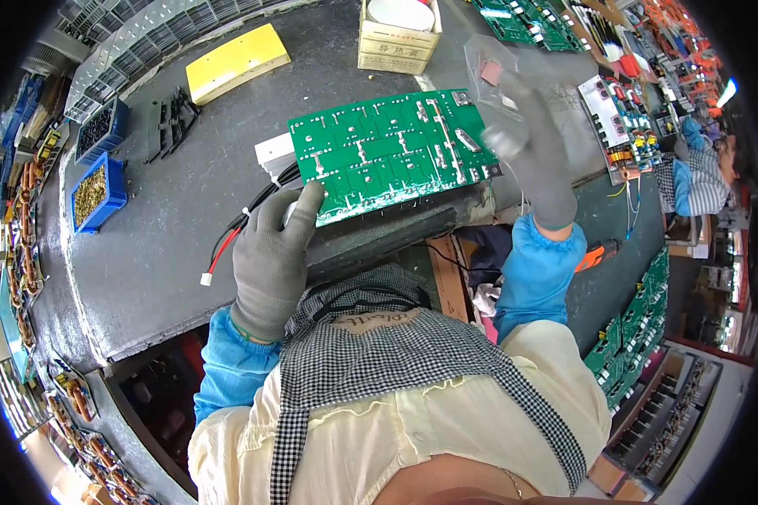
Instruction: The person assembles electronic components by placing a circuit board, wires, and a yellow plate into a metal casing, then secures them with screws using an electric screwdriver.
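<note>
A green circuit board with silvery solder joints lies at a slant on the dark workbench. At its near left corner is my left hand in a grey glove, gripping the board's edge with fingertips over the corner. Black and red wires with a white plug run beside that hand, and a white block shows under the board's left end. My right hand, also gloved, is smeared by motion above the right end. Clear plastic with a small reddish square is next to its fingers; whether they hold it is unclear.
Left on the bench are a blue bin of brass-coloured small parts, a bin of dark parts and black strips. Behind stand a yellow block and a carton. An orange-handled tool and more boards lie right.
</note>
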